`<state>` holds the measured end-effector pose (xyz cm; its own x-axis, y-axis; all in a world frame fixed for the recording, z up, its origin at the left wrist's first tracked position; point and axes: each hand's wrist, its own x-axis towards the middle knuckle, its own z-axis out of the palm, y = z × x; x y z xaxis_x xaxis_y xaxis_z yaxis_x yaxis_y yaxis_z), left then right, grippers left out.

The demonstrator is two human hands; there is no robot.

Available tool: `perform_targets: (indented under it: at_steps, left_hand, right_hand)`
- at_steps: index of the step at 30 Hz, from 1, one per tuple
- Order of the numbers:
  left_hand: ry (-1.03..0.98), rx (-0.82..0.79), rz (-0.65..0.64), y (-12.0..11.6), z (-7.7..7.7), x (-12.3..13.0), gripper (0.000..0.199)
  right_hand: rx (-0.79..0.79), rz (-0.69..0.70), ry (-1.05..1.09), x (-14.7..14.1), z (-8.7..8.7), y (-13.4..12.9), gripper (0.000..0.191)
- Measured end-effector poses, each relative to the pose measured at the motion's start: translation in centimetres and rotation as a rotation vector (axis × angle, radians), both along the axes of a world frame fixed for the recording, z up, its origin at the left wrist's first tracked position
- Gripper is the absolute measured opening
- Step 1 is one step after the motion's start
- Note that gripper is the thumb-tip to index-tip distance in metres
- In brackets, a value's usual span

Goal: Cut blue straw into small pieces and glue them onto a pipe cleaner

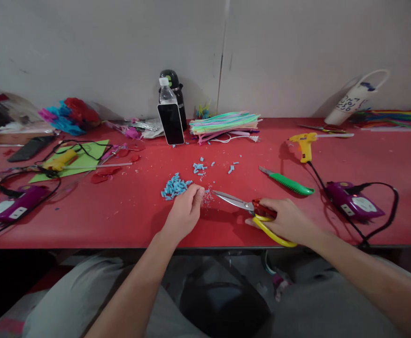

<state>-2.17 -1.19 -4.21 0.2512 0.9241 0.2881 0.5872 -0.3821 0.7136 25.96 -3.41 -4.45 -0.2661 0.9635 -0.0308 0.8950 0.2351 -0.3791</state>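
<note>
Right now my left hand (187,206) pinches a small blue piece (207,191) just beside the tips of the scissors (233,201); my right hand (286,218) curls around their handles. Left of the scissors sits a blue pile (174,187); beyond, a green knife (290,183).

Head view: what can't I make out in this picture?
All in the head view:
Blue piece: its far end, covered by the left hand.
Scissors: handles partly behind the right hand.
Black flask: partly behind the bottle and phone.
White flask: writing too small, blurred.
Rainbow stems: cut off by the right edge.
</note>
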Motion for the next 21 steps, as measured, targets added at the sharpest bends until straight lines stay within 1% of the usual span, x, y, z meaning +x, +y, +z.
perform_targets:
  at_steps: [7, 21]
  left_hand:
    - [-0.018, 0.012, -0.001, -0.14, -0.03, 0.21, 0.026]
    - [-0.015, -0.027, -0.032, -0.25, 0.16, 0.36, 0.028]
  right_hand:
    - [-0.018, 0.026, 0.041, -0.25, 0.10, 0.32, 0.051]
    - [-0.006, 0.008, -0.006, -0.54, 0.32, 0.46, 0.049]
